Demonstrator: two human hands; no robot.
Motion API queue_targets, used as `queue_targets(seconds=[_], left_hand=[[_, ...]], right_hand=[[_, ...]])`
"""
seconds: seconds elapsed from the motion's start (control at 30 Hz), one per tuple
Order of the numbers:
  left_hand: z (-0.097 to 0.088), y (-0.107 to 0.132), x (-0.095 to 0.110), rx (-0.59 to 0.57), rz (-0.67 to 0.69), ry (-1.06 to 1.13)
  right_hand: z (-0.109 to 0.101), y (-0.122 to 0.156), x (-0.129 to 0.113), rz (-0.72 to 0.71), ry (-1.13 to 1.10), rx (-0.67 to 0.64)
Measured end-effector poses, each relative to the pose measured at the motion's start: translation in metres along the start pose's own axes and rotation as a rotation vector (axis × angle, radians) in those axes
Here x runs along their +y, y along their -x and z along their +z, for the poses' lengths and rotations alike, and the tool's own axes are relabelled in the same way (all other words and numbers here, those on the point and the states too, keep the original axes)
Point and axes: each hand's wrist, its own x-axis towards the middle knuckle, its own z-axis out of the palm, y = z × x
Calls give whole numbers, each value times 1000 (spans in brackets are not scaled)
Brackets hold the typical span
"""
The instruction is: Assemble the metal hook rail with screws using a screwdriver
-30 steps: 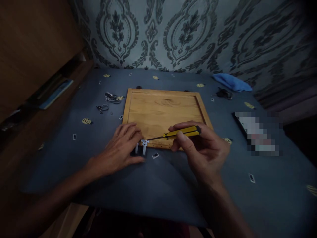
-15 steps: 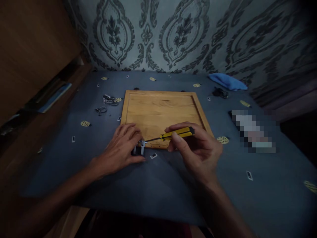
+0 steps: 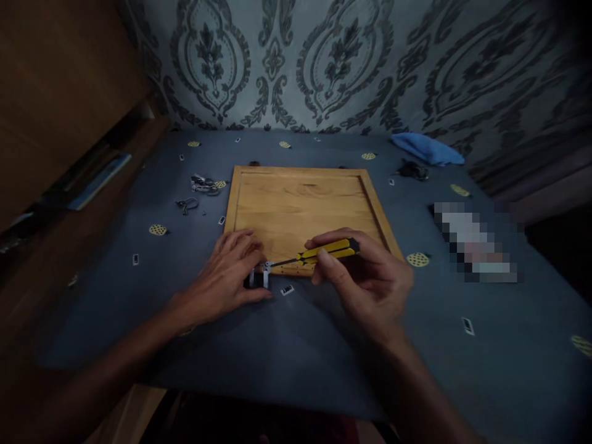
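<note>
My right hand is closed around the yellow and black handle of a screwdriver, with its shaft pointing left. The tip meets a small metal fitting at the near edge of a framed wooden panel, which lies flat on the table. My left hand curves over that fitting, fingers above and thumb in front, and steadies it against the edge. Part of the fitting is hidden under the fingers, and a dark part shows below it. Small dark holes run along the near edge, right of the fitting.
Several metal fittings lie left of the panel, with a thin curved metal piece nearer me. At the back right are a blue cloth and a dark object. A blurred-out flat item lies at right. A wooden cabinet borders the left.
Both hands keep nearly the same place. The screwdriver handle has shifted very slightly left, its tip still at the fitting. The view has moved a little.
</note>
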Motion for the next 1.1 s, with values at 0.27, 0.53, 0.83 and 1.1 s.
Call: queue_targets(seconds=[0.27,0.53,0.83,1.1], left_hand=[[2,2,-2,11,9,5],[-1,2,-1,0,21,-16],[-1,4,-2,8,-19,51],[-5,4,-1,-8,-16,55]], right_hand=[[2,1,1,10,-11,-42],[-1,1,0,-19,70,-84],[-6,0,-2,-100,129,-166],[-10,0,-2,-101,154,-190]])
